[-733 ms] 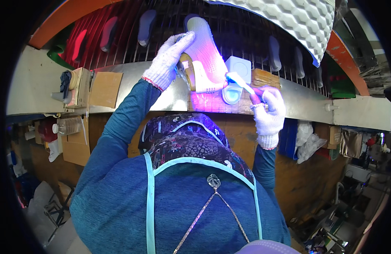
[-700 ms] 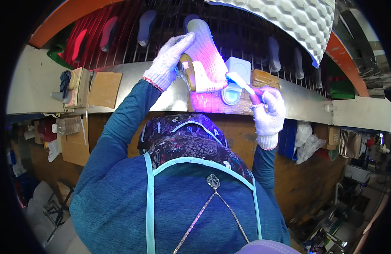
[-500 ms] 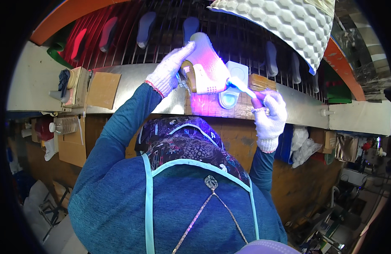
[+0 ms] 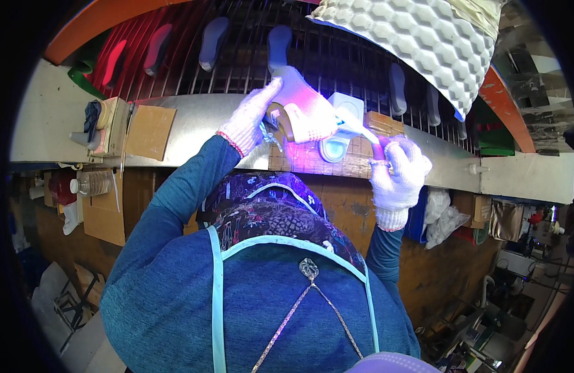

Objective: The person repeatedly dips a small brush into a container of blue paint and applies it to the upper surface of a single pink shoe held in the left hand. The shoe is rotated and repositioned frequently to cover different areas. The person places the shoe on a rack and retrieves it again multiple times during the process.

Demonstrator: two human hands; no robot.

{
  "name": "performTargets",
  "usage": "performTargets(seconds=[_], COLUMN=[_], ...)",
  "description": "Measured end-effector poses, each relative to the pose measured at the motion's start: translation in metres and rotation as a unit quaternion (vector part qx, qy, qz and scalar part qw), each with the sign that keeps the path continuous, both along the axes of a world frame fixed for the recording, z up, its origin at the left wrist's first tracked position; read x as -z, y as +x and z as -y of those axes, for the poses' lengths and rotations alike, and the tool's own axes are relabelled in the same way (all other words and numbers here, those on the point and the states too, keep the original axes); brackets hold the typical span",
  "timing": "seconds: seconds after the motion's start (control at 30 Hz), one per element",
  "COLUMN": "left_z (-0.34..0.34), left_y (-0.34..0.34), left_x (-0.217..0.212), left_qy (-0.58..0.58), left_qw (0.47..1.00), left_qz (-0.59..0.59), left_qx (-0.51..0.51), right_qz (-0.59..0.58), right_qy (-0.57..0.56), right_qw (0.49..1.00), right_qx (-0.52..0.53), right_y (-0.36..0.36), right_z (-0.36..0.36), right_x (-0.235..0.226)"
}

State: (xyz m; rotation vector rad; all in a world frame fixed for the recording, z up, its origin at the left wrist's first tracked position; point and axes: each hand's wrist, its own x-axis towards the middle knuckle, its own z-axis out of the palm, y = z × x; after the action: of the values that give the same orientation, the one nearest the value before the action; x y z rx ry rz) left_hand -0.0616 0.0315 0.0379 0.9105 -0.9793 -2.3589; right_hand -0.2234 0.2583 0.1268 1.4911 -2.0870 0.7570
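Head view: gloved left hand (image 4: pixel 253 118) clamped on pale shoe (image 4: pixel 305 102), tilted above metal bench (image 4: pixel 197 121), presumably steadying it with one side exposed. Open pale cup (image 4: pixel 333 150) just beside, apparently for short reach. White brush (image 4: pixel 360 128) at shoe's edge, contact unclear; gloved right hand (image 4: pixel 399 177) closed round its handle, likely for control.

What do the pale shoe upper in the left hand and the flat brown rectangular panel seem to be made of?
Pale shoe upper: probably mesh or knitted textile, by its fine regular pattern; finish perhaps matt. Flat brown rectangular panel: likely cardboard, matt, with a plain tan face.
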Motion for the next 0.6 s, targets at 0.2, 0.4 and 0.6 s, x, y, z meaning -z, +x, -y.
performTargets(seconds=[0.2,0.4,0.6], left_z=[0.002,0.006,0.000], left_y=[-0.001,-0.004,-0.009], left_x=[0.000,0.000,0.000], left_qy=[-0.012,0.008,0.089], left_qw=[0.999,1.000,0.995], left_qz=[0.019,-0.007,-0.035], left_qx=[-0.044,-0.010,0.030], right_qz=[0.155,0.071,0.105], right_qy=[-0.028,-0.002,-0.005], right_qw=[0.987,0.997,0.990], right_qx=[-0.014,-0.040,-0.094], right_y=[-0.005,-0.016,-0.031], right_z=[0.007,0.008,0.012], right_x=[0.007,0.005,0.002])
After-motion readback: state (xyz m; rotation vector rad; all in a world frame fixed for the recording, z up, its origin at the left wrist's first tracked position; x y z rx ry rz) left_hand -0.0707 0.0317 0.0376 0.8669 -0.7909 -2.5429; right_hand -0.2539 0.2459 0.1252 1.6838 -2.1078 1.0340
